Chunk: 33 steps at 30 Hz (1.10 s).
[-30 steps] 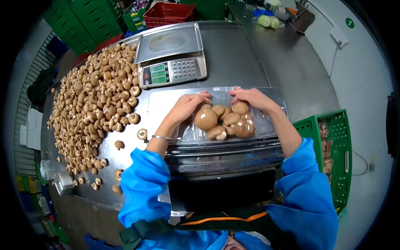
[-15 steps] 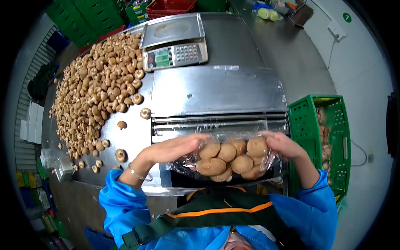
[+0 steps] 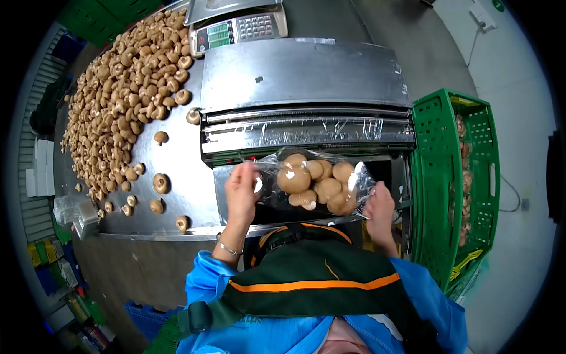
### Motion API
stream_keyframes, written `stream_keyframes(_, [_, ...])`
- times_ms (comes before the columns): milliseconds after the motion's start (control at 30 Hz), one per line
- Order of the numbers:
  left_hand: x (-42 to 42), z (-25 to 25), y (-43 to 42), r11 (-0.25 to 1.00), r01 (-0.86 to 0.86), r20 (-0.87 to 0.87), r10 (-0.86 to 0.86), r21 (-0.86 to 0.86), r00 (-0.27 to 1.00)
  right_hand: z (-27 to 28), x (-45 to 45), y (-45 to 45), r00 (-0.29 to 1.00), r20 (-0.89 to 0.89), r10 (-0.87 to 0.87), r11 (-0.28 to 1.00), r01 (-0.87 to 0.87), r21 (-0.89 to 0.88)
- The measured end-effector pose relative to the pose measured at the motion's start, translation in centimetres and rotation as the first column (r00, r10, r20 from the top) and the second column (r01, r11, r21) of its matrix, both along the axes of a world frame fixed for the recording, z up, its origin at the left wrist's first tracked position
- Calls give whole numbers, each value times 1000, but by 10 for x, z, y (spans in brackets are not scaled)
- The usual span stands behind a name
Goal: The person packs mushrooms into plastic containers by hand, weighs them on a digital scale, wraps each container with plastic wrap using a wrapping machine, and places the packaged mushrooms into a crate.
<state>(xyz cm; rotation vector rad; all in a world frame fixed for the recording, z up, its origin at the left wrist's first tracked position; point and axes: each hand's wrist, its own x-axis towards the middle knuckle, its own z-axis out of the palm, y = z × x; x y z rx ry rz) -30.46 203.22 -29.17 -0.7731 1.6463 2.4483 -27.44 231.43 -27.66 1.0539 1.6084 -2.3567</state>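
Observation:
A pack of brown mushrooms (image 3: pixel 327 187) lies under shiny clear plastic film (image 3: pixel 272 165) on the dark surface in front of the wrapping machine. At the pack's left end, my left hand (image 3: pixel 240 187) is closed on the stretched film. My right hand (image 3: pixel 379 206) pinches the film at the other end. Any tray beneath the mushrooms is hard to make out. Just beyond the pack are the rollers (image 3: pixel 312 127) of the metal wrapping machine (image 3: pixel 300 74).
A large heap of loose mushrooms (image 3: pixel 127 88) covers the table's left side, with several strays nearer me. A digital scale (image 3: pixel 239 28) stands at the back. On the right is a green crate (image 3: pixel 433 177) with packed mushrooms (image 3: pixel 466 177) beside it. A clear plastic container (image 3: pixel 87 217) sits at the left edge.
The mushroom pack has gone from being held up before the rollers to lying lower on the dark surface. Both hands moved from its upper corners to the film at its ends. The view tilted down.

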Motion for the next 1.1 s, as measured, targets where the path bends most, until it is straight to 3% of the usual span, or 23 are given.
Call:
stream_keyframes(67, [21,3,-18,957,-232,141,209,175,968,3,8,17,989,74,-125,970,138,-202])
stream_keyframes(100, [45,-8,-38,908,-267,196,211,323,958,9,21,31,989,89,-115,932,138,-334])
stream_keyframes(133, [70,-5,-49,824,-365,310,244,432,919,15,37,30,981,149,-120,926,165,-339])
stream_keyframes(167, [98,-10,-61,799,-467,441,287,378,850,18,53,28,969,209,-130,919,197,-342])
stream_keyframes(200, [117,-9,-62,791,-531,548,311,303,776,-19,81,33,947,281,-159,905,253,-342])
stream_keyframes(233, [140,-27,-66,757,-567,581,314,323,751,-38,99,21,966,235,-111,966,161,-201])
stream_keyframes(267, [147,-43,-64,846,-407,537,177,345,824,-57,105,5,936,344,-80,994,102,-47])
stream_keyframes(300, [152,-52,-57,902,-234,485,32,362,874,-64,100,-10,945,326,1,991,42,-125])
stream_keyframes(333, [131,-40,-30,973,-96,579,-45,210,814,-85,96,-21,909,337,244,903,-340,263])
stream_keyframes(367, [110,-27,-3,993,69,680,-113,92,724,-88,94,-37,903,339,265,932,-330,149])
stream_keyframes(400, [98,-26,10,970,213,688,-234,118,687,-90,90,-49,902,330,279,942,-323,85])
stream_keyframes(500, [87,-22,20,812,428,381,-570,397,727,-74,77,-66,884,278,377,921,-324,-217])
stream_keyframes(600, [76,15,21,734,486,101,-594,474,798,-19,66,-43,859,108,501,741,-361,-566])
stream_keyframes(700, [47,53,39,688,571,-140,-576,448,805,49,66,-15,827,-181,532,506,-482,-715])
stream_keyframes(733, [35,62,50,678,602,-205,-575,421,792,61,64,-7,815,-260,518,474,-526,-706])
stream_keyframes(833, [4,88,85,629,703,-366,-601,332,711,35,49,18,751,-482,451,726,-623,-291])
stream_keyframes(867, [-4,96,97,608,741,-398,-629,285,668,50,32,16,874,-456,170,747,-416,-518])
stream_keyframes(900, [-12,102,107,593,775,-422,-658,221,624,66,14,21,924,-367,-110,667,-205,-717])
stream_keyframes(933, [-22,108,113,558,822,-410,-728,111,550,66,7,50,771,-622,-136,775,-309,-552])
stream_keyframes(967, [-32,112,116,511,859,-373,-802,-28,466,73,-2,84,783,-551,-290,809,-106,-577])
stream_keyframes(1000, [-40,115,110,438,878,-296,-879,-193,373,87,-11,124,746,-574,-338,853,-15,-522])
stream_keyframes(1100, [-60,111,65,50,758,118,-979,-650,165,134,-40,242,662,-677,-321,945,177,-275])
